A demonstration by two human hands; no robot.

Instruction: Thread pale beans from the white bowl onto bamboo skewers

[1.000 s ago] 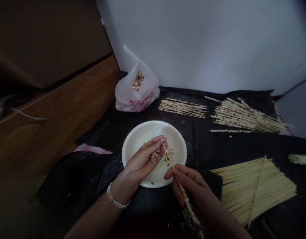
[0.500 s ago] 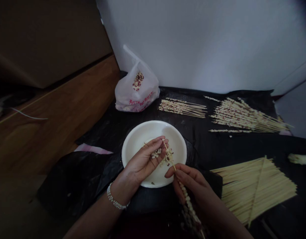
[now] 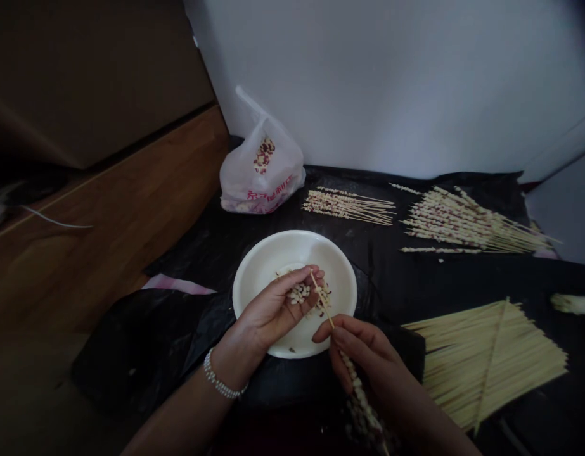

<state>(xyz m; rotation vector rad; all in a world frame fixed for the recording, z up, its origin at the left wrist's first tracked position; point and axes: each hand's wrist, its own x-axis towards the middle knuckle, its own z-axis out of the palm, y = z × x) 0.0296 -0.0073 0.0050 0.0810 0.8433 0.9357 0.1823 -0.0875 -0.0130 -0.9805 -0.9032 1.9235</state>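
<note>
In the head view, the left hand [image 3: 273, 310] is above the white basin [image 3: 244, 269], with its fingers half curled like a cup. Loose kernels [image 3: 299, 293] lie inside this cup, on the palm side of the fingers. The stick [image 3: 324, 306] goes slantwise from the right hand [image 3: 361, 345] up to the left hand, and its upper tip is at the left thumb and fingertips. Whether these fingertips also pinch a kernel is too small to tell.

The right hand is closed on the stick, which passes between thumb and forefinger. Below this grip the stick is covered with a row of kernels; above it, it is mostly bare.

Some more kernels lie in the basin, under the left fingers. Behind the basin stands a bag [image 3: 261, 177]; two piles of filled sticks [image 3: 463, 225] lie to the right, and nearer, bare sticks [image 3: 487, 361].
</note>
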